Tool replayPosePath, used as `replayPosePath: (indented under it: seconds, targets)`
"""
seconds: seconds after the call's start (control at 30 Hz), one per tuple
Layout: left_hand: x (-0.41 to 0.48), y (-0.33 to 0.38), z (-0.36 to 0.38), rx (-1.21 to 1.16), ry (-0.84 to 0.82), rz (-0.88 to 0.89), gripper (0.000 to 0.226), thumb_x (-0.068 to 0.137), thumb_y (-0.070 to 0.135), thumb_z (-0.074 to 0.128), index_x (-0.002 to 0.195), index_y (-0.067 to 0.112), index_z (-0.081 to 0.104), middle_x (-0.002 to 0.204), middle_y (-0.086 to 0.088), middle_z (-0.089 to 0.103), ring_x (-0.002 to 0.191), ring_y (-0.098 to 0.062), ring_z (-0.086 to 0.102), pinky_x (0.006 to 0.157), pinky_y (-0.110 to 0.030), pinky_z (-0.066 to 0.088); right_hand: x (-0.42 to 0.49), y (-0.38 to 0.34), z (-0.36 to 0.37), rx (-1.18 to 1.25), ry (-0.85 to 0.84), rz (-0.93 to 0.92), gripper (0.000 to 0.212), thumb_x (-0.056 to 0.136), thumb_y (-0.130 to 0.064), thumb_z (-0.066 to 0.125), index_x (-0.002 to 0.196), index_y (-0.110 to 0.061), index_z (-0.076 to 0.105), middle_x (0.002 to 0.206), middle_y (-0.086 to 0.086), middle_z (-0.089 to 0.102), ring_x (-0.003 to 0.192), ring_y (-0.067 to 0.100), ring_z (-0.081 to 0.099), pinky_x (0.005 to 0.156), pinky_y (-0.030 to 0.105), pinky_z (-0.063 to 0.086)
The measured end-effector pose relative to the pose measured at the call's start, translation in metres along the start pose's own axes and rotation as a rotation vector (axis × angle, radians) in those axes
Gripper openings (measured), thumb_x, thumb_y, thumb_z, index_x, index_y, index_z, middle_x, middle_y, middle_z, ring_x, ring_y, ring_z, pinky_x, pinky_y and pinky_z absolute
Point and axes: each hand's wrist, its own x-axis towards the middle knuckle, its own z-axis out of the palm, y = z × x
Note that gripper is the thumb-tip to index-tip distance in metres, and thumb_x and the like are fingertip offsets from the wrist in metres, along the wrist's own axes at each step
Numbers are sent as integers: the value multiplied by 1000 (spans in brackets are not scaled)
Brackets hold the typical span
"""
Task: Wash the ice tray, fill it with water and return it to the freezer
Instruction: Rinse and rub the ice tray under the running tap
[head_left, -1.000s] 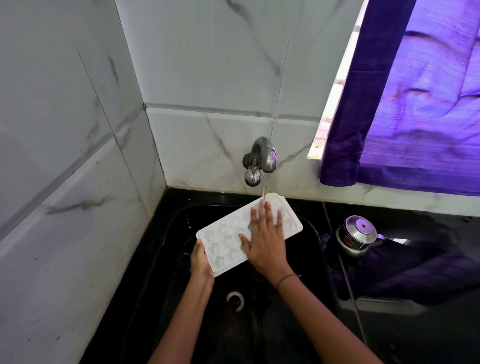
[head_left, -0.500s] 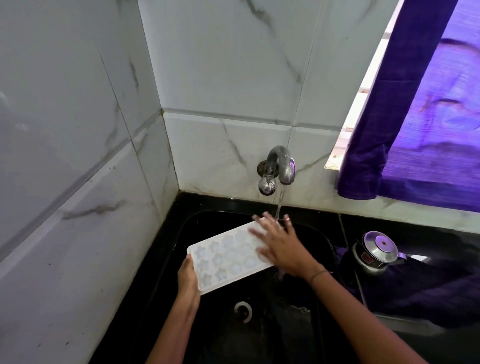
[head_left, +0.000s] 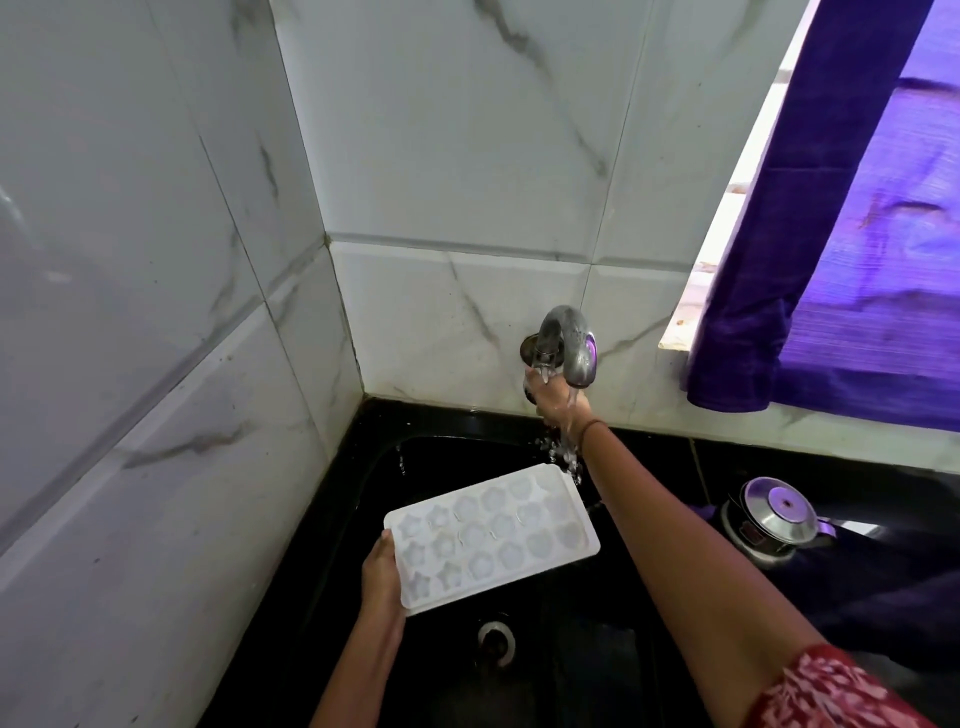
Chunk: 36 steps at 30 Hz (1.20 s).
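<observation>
Ice tray (head_left: 492, 538), sink | left hand (head_left: 383, 574) fingers clamping its short edge | right hand (head_left: 557, 400) fingers wrapped on tap (head_left: 569, 345) knob | advice: hold tray level, adjust flow gently.

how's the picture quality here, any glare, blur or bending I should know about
Head view: wide-angle bending bows the wall tiles; purple light from the curtain glints on the tap; the black sink swallows detail; water blurs around the right hand; ice tray reads clearly.

No text, brand or number can be read anywhere; the small dark label on the steel pot (head_left: 774, 525) at the right is too blurred to make out.
</observation>
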Motion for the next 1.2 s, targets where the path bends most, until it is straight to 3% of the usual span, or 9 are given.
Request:
replayPosePath:
  seconds: [0.1,0.3,0.43,0.6,0.77,0.87,1.0,1.1,1.2]
  targets:
    - [1,-1,-3,0,-6,3,35,97,30,44,106,2,63,99,-20,67,92,-39,65,79,-48,54,-8,-2,-12,362,-233,36,31,101,-32,38,77,-13,45,51,-3,53,33,3,44,33,10,32]
    - [0,5,-8,29,11,15,28,93,27,49,83,8,66,88,-15,68,78,-34,66,78,-46,53,-36,50,-23,-196,-75,-109,29,101,-33,37,94,-12,55,101,11,52,94,27,54,85,34,42]
    - [-2,9,-8,12,1,16,27,93,24,49,80,7,65,86,-15,67,74,-33,65,74,-45,53,-80,92,-24,-218,-210,10,34,98,-32,47,112,-6,62,104,10,62,96,24,60,82,34,46]
    - [-14,14,-1,72,-84,25,34,96,31,46,87,7,67,88,-14,70,78,-33,67,67,-42,57,-114,118,-27,44,-76,-25,20,94,-16,55,103,-5,69,98,11,69,88,20,63,74,28,48]
    - [-29,30,-2,503,-284,91,36,99,35,41,108,6,61,100,-11,68,94,-29,65,88,-40,52,-127,137,-37,107,0,-1,23,91,-10,60,111,-1,67,102,12,70,89,19,64,76,27,49]
    - [-40,37,-11,722,-406,169,24,95,16,52,116,3,56,105,-13,67,89,-23,66,76,-34,54,-135,146,-39,138,26,-6,23,91,-10,59,112,0,66,98,10,69,90,21,65,77,31,52]
    - [-50,43,-16,694,-310,274,29,88,-7,55,116,-2,54,100,-13,61,89,-26,60,70,-35,53,-147,153,-41,252,1,12,22,93,-5,55,113,3,62,101,17,67,95,31,66,85,46,55]
    - [-52,46,-20,695,-231,356,35,82,-8,63,116,-3,56,102,-17,61,93,-30,61,79,-41,52,-158,158,-42,363,-39,29,23,94,-1,52,115,3,61,96,13,67,85,23,67,69,31,59]
    - [-54,46,-26,690,-219,393,35,76,-6,70,109,0,59,101,-19,64,94,-33,64,82,-45,54,-164,163,-44,330,-6,23,22,92,-1,56,112,2,64,98,12,68,91,23,66,80,32,56]
